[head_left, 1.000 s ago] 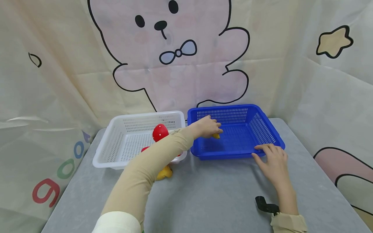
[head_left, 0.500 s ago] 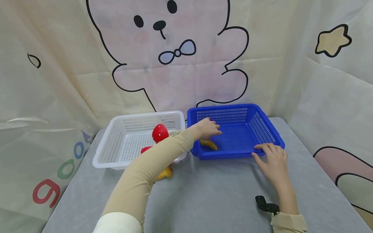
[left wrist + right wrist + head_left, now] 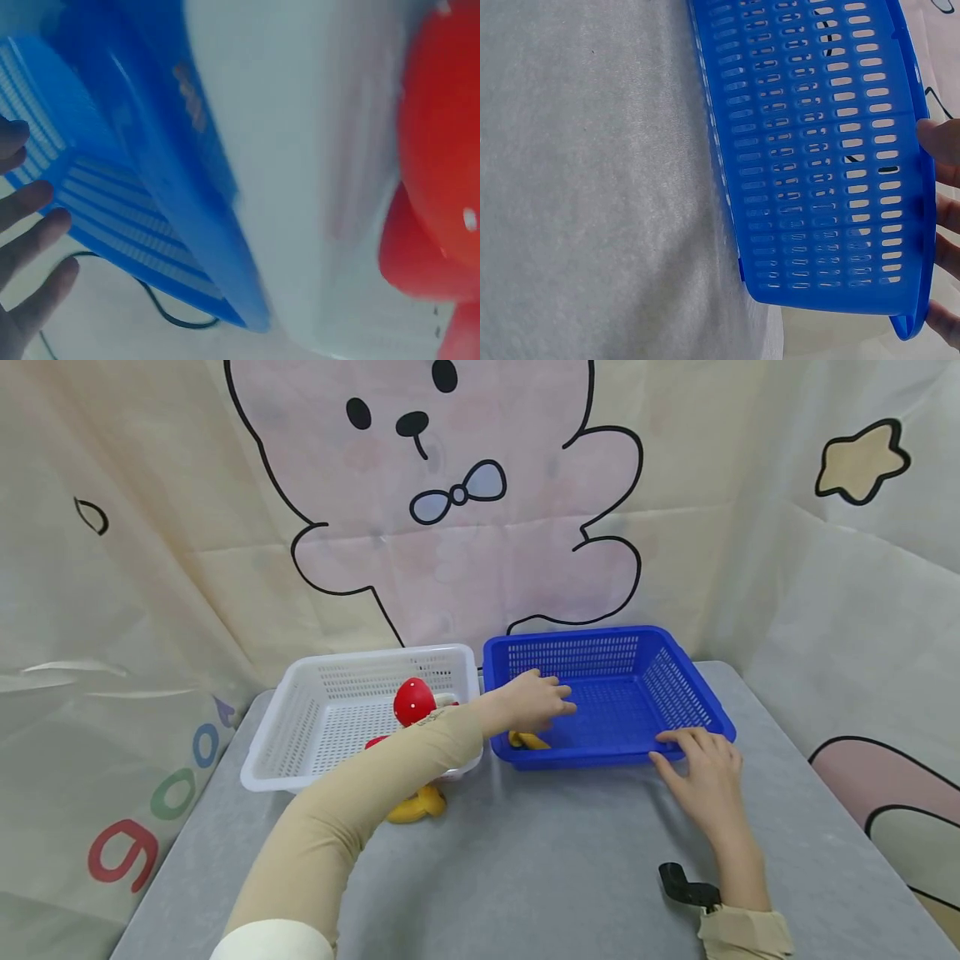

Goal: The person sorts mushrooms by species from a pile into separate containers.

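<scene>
My left hand [image 3: 531, 700] hovers over the left part of the blue basket [image 3: 611, 756], its fingers spread and holding nothing. Just below it in the basket lies a curved yellow, banana-like piece [image 3: 529, 742], partly covered by the hand. In the left wrist view, loose fingers [image 3: 46, 225] reach over the blue basket. My right hand [image 3: 703, 781] holds the near rim at the right corner, thumb outside and fingers over the top. The right wrist view shows the thumb [image 3: 939, 140] against the blue rim [image 3: 928, 225].
A white basket [image 3: 258, 777] stands to the left, holding a red, white-dotted toy [image 3: 414, 702] and other red pieces, partly behind the left sleeve. Another yellow piece [image 3: 427, 802] lies on the grey table [image 3: 540, 860] in front of it. A printed cloth hangs behind.
The left hand has let go of the yellow banana-like piece, which now lies in the blue basket. The left forearm has drawn slightly left; the right hand stays put.
</scene>
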A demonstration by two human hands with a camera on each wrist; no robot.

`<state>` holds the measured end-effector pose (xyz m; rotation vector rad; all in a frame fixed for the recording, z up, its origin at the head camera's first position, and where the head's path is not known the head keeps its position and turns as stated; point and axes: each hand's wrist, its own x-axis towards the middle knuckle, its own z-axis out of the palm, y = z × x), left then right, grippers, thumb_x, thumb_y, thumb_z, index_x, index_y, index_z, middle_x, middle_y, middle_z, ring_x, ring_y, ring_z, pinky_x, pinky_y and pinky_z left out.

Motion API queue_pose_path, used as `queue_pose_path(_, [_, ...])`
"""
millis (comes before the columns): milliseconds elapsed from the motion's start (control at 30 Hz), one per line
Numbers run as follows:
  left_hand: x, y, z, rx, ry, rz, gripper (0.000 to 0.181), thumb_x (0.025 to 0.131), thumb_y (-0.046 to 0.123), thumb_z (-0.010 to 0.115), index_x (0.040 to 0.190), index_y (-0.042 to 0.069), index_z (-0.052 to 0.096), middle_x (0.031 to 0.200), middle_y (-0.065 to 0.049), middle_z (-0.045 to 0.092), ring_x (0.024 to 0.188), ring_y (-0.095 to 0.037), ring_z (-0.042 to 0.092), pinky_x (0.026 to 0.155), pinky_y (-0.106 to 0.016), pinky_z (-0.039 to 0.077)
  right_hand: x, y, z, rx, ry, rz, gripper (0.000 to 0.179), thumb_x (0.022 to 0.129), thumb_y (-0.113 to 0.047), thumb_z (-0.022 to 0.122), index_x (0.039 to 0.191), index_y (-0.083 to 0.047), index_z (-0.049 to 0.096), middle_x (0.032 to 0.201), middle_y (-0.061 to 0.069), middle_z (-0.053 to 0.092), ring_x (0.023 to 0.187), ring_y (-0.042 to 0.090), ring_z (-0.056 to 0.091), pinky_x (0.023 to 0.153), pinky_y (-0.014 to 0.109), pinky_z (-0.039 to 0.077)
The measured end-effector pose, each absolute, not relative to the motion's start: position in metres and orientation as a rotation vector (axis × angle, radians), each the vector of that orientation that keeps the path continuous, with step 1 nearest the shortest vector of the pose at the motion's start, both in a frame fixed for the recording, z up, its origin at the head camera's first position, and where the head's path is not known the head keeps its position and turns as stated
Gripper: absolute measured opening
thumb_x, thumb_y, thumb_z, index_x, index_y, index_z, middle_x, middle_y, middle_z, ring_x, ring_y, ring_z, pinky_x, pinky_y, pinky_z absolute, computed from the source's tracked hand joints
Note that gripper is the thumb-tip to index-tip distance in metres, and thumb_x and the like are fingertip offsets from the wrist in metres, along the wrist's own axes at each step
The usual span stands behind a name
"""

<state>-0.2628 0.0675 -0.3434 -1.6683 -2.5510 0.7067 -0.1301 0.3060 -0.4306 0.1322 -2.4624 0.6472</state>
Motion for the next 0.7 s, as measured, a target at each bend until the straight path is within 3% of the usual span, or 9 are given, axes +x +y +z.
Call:
queue_pose_path(300, [-0.239, 0.062, -0.343, -1.637, -2.504, 0.499, 0.037, 0.096, 0.037, 0.055, 0.132, 0.027, 0.056, 0.121, 0.005, 0.061, 0.109, -0.014, 0.059, 0.091, -0.035, 0.053, -0.131, 0.306, -0.430, 0.132, -2.477, 0.661, 0.025, 0.080, -0.010, 0.074, 0.103, -0.005, 0.065, 0.105, 0.019, 0.061, 0.105, 0.041, 0.045, 0.093, 0.064, 0.025])
queue_pose_path(700, [-0.211, 0.039, -0.344, -1.540, -2.463, 0.322, 0.029, 0.096, 0.036, 0.054, 0.123, 0.026, 0.059, 0.120, 0.003, 0.063, 0.105, -0.014, 0.059, 0.079, -0.026, 0.052, -0.131, 0.305, -0.430, 0.131, -2.475, 0.665, 0.025, 0.080, -0.009, 0.075, 0.102, -0.004, 0.065, 0.105, 0.020, 0.060, 0.104, 0.041, 0.045, 0.093, 0.065, 0.025])
